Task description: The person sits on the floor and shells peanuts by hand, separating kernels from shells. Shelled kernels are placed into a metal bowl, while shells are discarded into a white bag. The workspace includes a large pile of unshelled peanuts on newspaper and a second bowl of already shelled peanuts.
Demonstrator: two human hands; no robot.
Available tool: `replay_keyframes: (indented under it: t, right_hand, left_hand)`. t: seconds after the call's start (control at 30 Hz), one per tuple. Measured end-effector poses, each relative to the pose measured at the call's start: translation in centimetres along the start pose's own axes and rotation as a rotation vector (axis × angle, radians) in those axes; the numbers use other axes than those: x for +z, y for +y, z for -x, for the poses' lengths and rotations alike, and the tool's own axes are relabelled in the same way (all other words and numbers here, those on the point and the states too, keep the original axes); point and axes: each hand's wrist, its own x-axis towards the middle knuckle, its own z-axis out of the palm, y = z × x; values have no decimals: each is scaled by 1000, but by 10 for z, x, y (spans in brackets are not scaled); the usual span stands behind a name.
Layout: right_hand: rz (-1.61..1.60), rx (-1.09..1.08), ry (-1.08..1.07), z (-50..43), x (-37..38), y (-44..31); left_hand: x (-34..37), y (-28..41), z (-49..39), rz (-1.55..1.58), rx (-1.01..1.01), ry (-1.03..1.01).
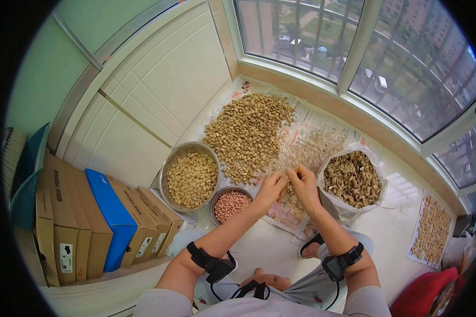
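Observation:
My left hand (271, 191) and my right hand (304, 185) meet fingertip to fingertip above newspaper sheets. Both have fingers pinched together; whatever may lie between them is too small to tell. Beyond them a wide heap of unshelled peanuts (248, 136) covers part of the newspaper (307, 119). A small metal bowl of shelled pink peanuts (231, 205) stands near my left forearm. Left of it is a larger metal bowl of unshelled peanuts (192, 180). Close to my right hand stands a white plastic bag (351, 216) full of peanut shells (353, 179).
Cardboard boxes (65, 206) and a blue box (115, 222) line the left side, by a teal dustpan (27, 170). A barred window (301, 35) lies beyond a low sill. More peanuts (430, 230) lie spread at right, near a red item (424, 293).

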Motion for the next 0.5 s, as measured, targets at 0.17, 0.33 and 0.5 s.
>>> replay_keyframes:
  t: [0.17, 0.33, 0.5]
  right_hand:
    - [-203, 138, -22, 2, 7, 1]
    - [-264, 125, -27, 7, 13, 6]
    - [-264, 148, -6, 5, 21, 21]
  left_hand:
    - [0, -8, -3, -207, 150, 92]
    - [-1, -5, 0, -62, 139, 90]
    - [2, -7, -4, -50, 175, 150]
